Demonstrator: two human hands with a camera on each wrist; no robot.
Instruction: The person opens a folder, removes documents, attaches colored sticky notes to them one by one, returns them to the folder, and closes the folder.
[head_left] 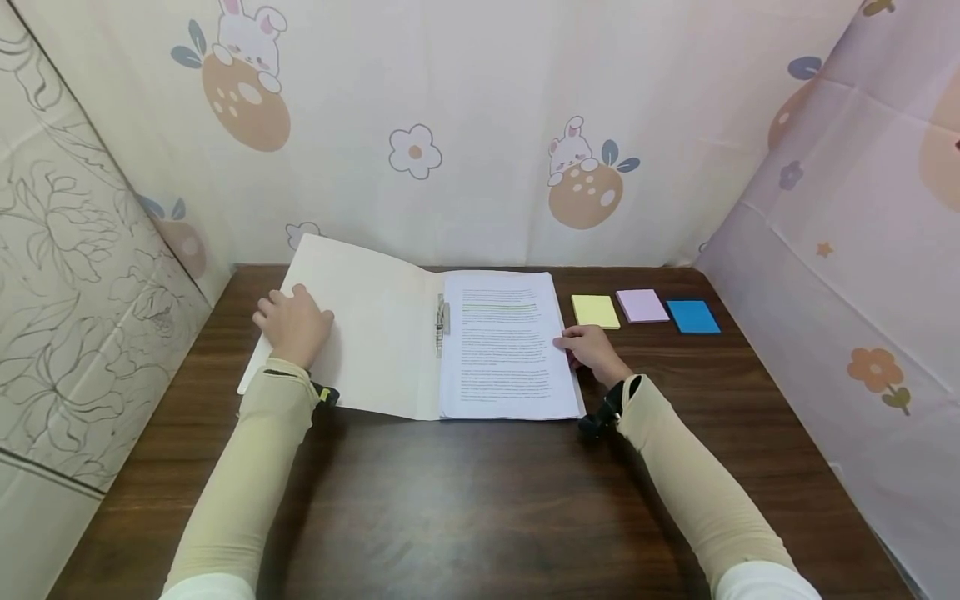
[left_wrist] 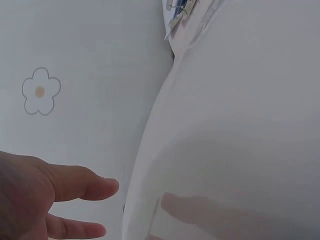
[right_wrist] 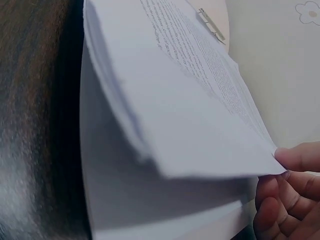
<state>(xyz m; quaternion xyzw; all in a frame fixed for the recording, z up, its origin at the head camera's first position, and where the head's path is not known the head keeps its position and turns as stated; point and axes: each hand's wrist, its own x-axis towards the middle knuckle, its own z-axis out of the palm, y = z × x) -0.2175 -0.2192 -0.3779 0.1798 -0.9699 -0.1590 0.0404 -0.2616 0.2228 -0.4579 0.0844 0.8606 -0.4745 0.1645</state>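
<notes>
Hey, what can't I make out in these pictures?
Head view: black print on white paper sheets, too small to read.
Head view: lower sheets' faces, hidden by the top sheet.
Left wrist view: part of the bare left hand, cut off by the edges.
Same view: silver metal clip, cut off by the top edge.

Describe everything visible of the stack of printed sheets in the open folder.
The stack of printed sheets is white and looks like paper, rectangular, with several layers showing at its edges. Its top page carries blocks of dark text, too small to read, with green highlighting near the top. It lies on the right side of the open folder, its left edge at the metal clip. The right hand pinches its right edge, thumb on top, holding sheets raised with a gap beneath.
</notes>
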